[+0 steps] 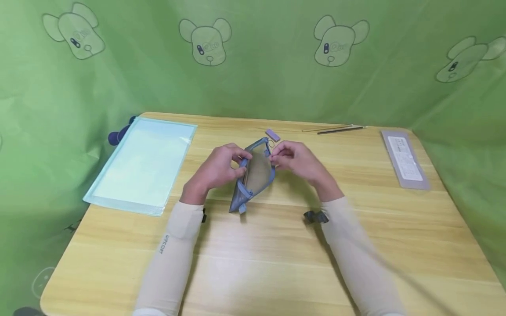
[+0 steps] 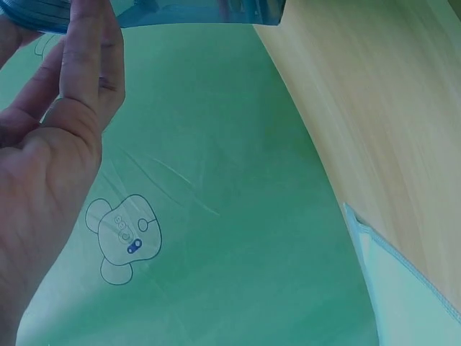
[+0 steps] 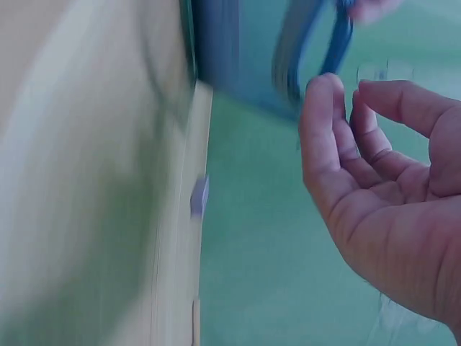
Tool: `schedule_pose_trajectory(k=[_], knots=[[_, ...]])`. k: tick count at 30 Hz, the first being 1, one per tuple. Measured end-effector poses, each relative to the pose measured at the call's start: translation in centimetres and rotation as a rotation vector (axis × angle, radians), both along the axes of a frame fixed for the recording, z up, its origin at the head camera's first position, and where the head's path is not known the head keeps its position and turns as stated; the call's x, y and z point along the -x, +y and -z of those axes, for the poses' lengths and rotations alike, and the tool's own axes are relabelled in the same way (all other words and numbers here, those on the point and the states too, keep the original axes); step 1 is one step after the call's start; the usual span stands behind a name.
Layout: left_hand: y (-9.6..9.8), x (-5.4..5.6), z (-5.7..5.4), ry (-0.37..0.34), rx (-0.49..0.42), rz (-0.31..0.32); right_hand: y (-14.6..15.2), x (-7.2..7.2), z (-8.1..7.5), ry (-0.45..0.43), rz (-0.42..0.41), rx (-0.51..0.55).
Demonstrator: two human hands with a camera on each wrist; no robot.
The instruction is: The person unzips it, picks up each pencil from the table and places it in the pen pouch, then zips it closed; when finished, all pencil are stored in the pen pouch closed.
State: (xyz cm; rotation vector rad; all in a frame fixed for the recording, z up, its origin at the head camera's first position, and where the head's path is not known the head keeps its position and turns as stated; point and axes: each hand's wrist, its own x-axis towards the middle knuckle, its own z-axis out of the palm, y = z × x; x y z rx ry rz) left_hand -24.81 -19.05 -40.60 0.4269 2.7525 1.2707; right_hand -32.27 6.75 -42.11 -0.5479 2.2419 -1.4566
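Observation:
A blue zippered mesh pencil case (image 1: 258, 173) stands over the middle of the table with its mouth spread wide. My left hand (image 1: 221, 166) grips its left rim between thumb and fingers. Opposite, the fingers of my right hand (image 1: 294, 160) pinch at the right rim, close to a small ring (image 1: 271, 143) at the far end. Thin items show inside along the left wall. In the right wrist view, the right fingertips (image 3: 325, 85) are right at the edge of the case. Part of the case (image 2: 205, 13) shows at the top of the left wrist view.
A purple eraser-like block (image 1: 272, 134) lies just behind the case. Two thin sticks (image 1: 341, 129) lie at the back edge. A pale blue zip folder (image 1: 142, 166) is on the left, and a clear flat packet with a white label (image 1: 405, 159) lies far right.

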Motion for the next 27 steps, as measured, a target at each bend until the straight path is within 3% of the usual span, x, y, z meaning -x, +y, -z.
schedule_pose_trajectory(k=[5, 13, 16, 21, 27], knots=[[-0.2, 0.2, 0.1, -0.008, 0.007, 0.004, 4.3, 2.9, 0.2, 0.040, 0.125, -0.109], [-0.7, 0.3, 0.0, 0.004, 0.016, -0.002, 11.4, 9.3, 1.0, 0.170, 0.274, -0.460], [-0.9, 0.3, 0.0, -0.002, 0.021, -0.005, 12.9, 11.3, 1.5, 0.177, 0.263, -0.570], [-1.1, 0.2, -0.1, -0.007, 0.038, -0.012, 13.1, 13.9, 2.7, 0.249, 0.173, -0.695], [-1.0, 0.2, -0.1, -0.012, 0.035, -0.001, 12.4, 15.5, 3.6, 0.254, 0.147, -0.790]])
